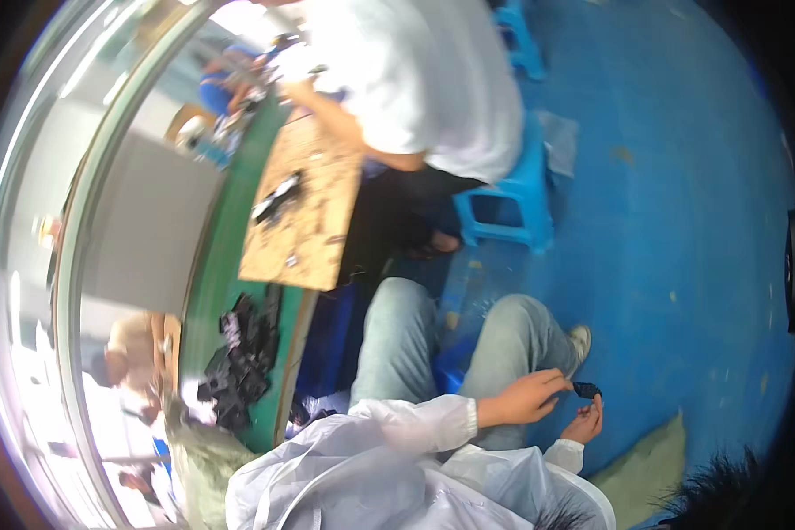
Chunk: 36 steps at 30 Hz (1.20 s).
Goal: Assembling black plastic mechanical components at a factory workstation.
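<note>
A small black part (586, 389), dark and oblong with a bumpy surface, is held out over the floor to the right of my knees. My left hand (526, 397) pinches its left end between the fingertips. From below, my right hand (582, 424) reaches up and grips its right end with finger and thumb. The part is too small and blurred to tell its exact kind. Both forearms are in loose white sleeves.
Left of my legs, a green bench (271, 424) carries a heap of black parts (238, 367). A wooden board (305, 238) holds a black and white piece (278, 196). Ahead, a co-worker in white (433, 79) sits on a blue stool (503, 210). Olive sacks (649, 473) flank me.
</note>
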Each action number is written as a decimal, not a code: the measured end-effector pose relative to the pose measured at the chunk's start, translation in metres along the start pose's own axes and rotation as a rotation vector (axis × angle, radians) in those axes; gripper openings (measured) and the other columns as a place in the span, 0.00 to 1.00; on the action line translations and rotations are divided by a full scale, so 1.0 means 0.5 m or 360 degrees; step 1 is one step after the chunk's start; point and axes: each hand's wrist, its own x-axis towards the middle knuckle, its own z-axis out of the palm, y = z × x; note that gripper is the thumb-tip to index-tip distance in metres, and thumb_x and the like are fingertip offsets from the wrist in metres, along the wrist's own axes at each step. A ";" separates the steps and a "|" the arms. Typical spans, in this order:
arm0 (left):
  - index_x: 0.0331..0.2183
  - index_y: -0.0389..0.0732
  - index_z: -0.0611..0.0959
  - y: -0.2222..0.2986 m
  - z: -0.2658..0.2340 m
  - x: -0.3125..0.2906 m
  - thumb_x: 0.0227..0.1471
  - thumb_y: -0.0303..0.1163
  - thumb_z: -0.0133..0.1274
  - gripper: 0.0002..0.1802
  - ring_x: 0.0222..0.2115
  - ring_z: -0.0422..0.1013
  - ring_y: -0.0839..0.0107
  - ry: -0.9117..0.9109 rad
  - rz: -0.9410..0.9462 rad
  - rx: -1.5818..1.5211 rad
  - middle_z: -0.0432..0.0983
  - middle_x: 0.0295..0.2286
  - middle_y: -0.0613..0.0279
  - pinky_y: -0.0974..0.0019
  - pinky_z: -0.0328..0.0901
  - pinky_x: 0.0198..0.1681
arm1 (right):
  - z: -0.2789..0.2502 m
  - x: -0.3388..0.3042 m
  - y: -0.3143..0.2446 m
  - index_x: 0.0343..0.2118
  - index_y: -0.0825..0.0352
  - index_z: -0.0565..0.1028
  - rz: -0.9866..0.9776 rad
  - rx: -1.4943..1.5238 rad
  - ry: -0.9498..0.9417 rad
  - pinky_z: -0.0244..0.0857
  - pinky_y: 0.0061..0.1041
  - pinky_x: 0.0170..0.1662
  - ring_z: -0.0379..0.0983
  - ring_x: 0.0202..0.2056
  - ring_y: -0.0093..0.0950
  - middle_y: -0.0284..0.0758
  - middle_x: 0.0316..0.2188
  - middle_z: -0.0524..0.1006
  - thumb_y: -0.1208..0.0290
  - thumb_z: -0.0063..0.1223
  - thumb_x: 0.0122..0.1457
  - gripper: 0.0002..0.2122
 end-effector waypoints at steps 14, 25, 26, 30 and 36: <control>0.56 0.42 0.70 0.070 -0.301 -0.603 0.38 0.32 0.62 0.40 0.51 0.65 0.55 0.1630 0.0109 0.0805 0.63 0.56 0.52 0.57 0.60 0.54 | 0.529 -0.627 -0.104 0.25 0.75 0.79 0.0101 0.0361 -0.2070 0.59 0.20 0.30 0.65 0.26 0.27 0.46 0.41 0.73 0.70 0.52 0.50 0.11; 0.53 0.41 0.73 0.081 -0.310 -0.656 0.36 0.35 0.65 0.39 0.44 0.70 0.59 0.1615 -0.0187 0.0646 0.71 0.48 0.55 0.64 0.64 0.48 | 0.562 -0.613 -0.065 0.44 0.70 0.75 0.0561 0.0361 -0.2195 0.63 0.32 0.45 0.69 0.37 0.34 0.42 0.43 0.73 0.69 0.48 0.54 0.16; 0.53 0.41 0.74 0.095 -0.318 -0.667 0.36 0.36 0.66 0.39 0.44 0.70 0.59 0.1662 -0.0280 0.0705 0.72 0.47 0.55 0.64 0.64 0.47 | 0.572 -0.600 -0.052 0.46 0.69 0.74 0.0747 0.0422 -0.2207 0.62 0.31 0.44 0.68 0.36 0.33 0.42 0.43 0.73 0.68 0.48 0.54 0.17; 0.52 0.40 0.75 0.149 -0.362 -0.741 0.34 0.40 0.68 0.40 0.39 0.72 0.60 0.1963 -0.0647 0.0985 0.75 0.44 0.57 0.64 0.65 0.44 | 0.616 -0.564 0.028 0.52 0.68 0.70 0.1441 0.0506 -0.2230 0.60 0.28 0.39 0.66 0.34 0.31 0.41 0.44 0.73 0.66 0.49 0.55 0.21; 0.48 0.39 0.78 0.298 -0.406 -0.883 0.29 0.41 0.72 0.40 0.35 0.74 0.61 0.2514 -0.1190 0.1602 0.79 0.39 0.59 0.63 0.66 0.42 | 0.683 -0.539 0.088 0.54 0.64 0.69 0.1787 0.0601 -0.2556 0.59 0.31 0.40 0.66 0.35 0.31 0.41 0.45 0.73 0.64 0.48 0.57 0.21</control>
